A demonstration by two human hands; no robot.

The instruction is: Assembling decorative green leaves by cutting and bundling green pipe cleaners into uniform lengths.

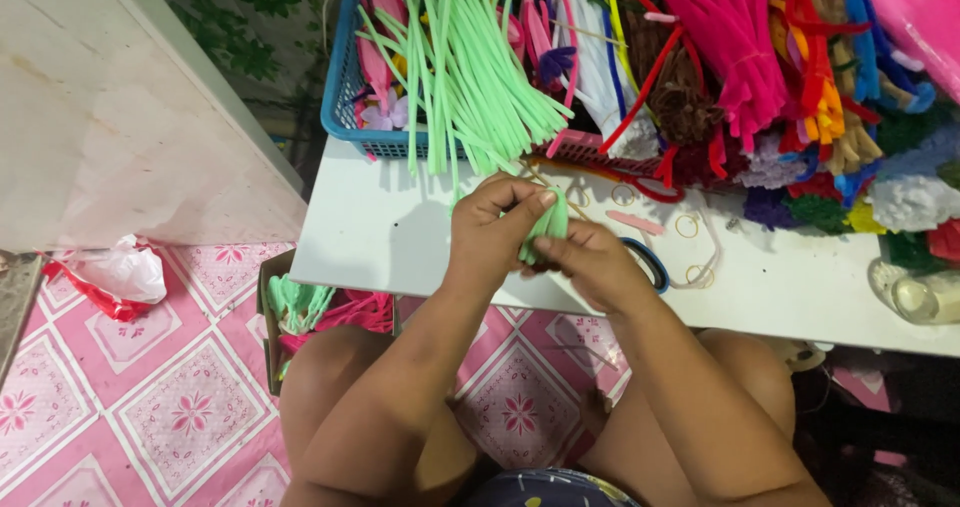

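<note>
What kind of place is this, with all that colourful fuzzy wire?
Probably a home craft corner. A white table is piled with pipe cleaners in many colours, a blue basket holds light green ones, and both hands, left hand and right hand, work a small green piece.

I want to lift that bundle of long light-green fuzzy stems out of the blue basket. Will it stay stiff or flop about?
The light-green fuzzy stems would probably flop: their loose ends already droop and splay over the blue plastic basket's rim onto the white table. They look thin and light, so a handful likely weighs little. Nothing visibly binds them, so some may slide out.
</note>
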